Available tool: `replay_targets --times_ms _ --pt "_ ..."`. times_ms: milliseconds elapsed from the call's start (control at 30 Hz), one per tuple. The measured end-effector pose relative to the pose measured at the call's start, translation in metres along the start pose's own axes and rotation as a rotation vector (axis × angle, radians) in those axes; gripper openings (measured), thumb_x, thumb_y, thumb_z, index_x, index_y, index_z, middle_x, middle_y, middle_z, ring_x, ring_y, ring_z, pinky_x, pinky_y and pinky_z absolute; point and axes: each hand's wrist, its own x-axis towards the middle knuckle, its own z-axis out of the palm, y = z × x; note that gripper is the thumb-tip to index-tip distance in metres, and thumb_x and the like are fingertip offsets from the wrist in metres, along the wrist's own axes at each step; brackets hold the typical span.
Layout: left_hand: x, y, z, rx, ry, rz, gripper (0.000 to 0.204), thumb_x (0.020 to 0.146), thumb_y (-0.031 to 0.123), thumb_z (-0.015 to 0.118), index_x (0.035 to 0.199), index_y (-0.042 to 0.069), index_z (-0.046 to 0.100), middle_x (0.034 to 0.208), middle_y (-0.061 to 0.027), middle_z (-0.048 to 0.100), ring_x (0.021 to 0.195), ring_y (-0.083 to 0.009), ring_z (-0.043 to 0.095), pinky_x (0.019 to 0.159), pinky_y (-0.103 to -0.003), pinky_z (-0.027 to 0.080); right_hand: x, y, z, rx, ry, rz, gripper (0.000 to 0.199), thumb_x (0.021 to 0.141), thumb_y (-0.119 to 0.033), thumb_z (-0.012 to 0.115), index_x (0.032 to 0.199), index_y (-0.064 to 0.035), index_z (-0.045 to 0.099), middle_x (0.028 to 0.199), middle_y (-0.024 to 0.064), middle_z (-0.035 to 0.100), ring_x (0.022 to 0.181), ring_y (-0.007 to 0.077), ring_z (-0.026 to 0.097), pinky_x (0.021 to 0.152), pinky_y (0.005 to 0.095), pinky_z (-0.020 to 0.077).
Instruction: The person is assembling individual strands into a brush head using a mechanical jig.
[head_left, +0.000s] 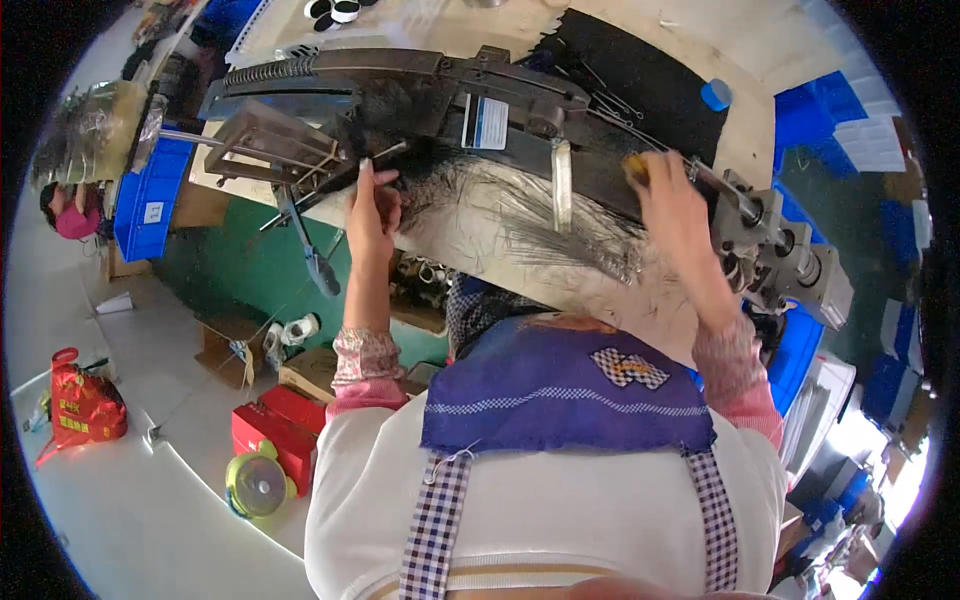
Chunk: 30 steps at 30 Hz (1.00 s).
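My left hand (374, 215) is by the dark left part of a long metal bench machine (400, 68), its fingers partly curled near a thin rod. What they hold, if anything, cannot be made out. My right hand (675, 205) is over the right side of the machine, its fingers closed round a small yellow piece (635, 167) whose kind is unclear. Between my hands, a fan of thin dark wires (570, 240) lies along the front of the bench. A pale strap-like strip (561, 185) hangs down from the machine above them.
Metal clamps and shafts (790, 250) stand at the right end. A metal frame (265, 145) with a blue-handled lever (318, 270) juts out at left. Behind lie a black mat (640, 70) with thin tools and a blue cap (716, 95). Blue bins (160, 195) stand beside the bench.
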Motion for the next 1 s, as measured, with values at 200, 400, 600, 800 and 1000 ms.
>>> replay_targets --times_ms 200,400,600,800,1000 --pt "0.011 -0.003 0.009 -0.197 -0.078 -0.052 0.031 0.096 0.028 0.053 0.098 -0.001 0.064 0.062 -0.0019 0.053 0.042 -0.0075 0.036 0.038 -0.024 0.023 0.014 0.038 0.03 -0.038 -0.09 0.155 0.025 0.092 -0.025 0.055 0.101 -0.0032 0.047 0.093 0.0189 0.056 0.07 0.039 0.062 0.058 0.0454 0.0516" --pt "-0.041 -0.012 0.066 -0.271 -0.105 0.295 0.022 0.098 0.024 0.05 0.09 0.004 0.054 0.059 0.004 0.04 0.045 -0.0041 0.03 0.039 -0.021 0.021 -0.039 0.023 -0.025 0.216 -0.144 0.029 0.026 0.09 -0.028 0.056 0.09 -0.0025 0.05 0.085 0.0189 0.058 0.078 0.0397 0.059 0.065 0.0484 0.0473" --pt "-0.107 0.025 0.212 -0.103 -1.125 -0.191 0.028 0.095 0.032 0.054 0.085 0.005 0.054 0.056 0.0062 0.036 0.042 -0.0044 0.03 0.038 -0.021 0.021 -0.06 0.019 -0.054 0.264 -0.327 -0.105 0.022 0.086 -0.027 0.059 0.09 -0.0058 0.052 0.08 0.0163 0.06 0.076 0.0389 0.06 0.064 0.0492 0.0462" --pt "-0.086 -0.005 0.231 -0.108 -0.795 -0.385 0.026 0.096 0.028 0.054 0.081 0.007 0.052 0.055 0.0058 0.034 0.04 -0.0063 0.03 0.039 -0.023 0.021 -0.08 0.019 -0.091 0.32 -0.481 0.065 0.019 0.086 -0.021 0.059 0.089 -0.0032 0.056 0.084 0.0175 0.061 0.076 0.0357 0.061 0.066 0.0427 0.0471" --pt "-0.085 -0.01 0.223 -0.177 -0.573 -0.038 0.028 0.098 0.028 0.05 0.08 0.006 0.054 0.058 0.0044 0.035 0.042 -0.0061 0.032 0.039 -0.024 0.024 0.001 0.02 -0.098 0.248 0.235 -0.023 0.022 0.079 0.002 0.053 0.099 -0.0069 0.056 0.085 0.0158 0.059 0.082 0.0359 0.06 0.07 0.0438 0.0491"
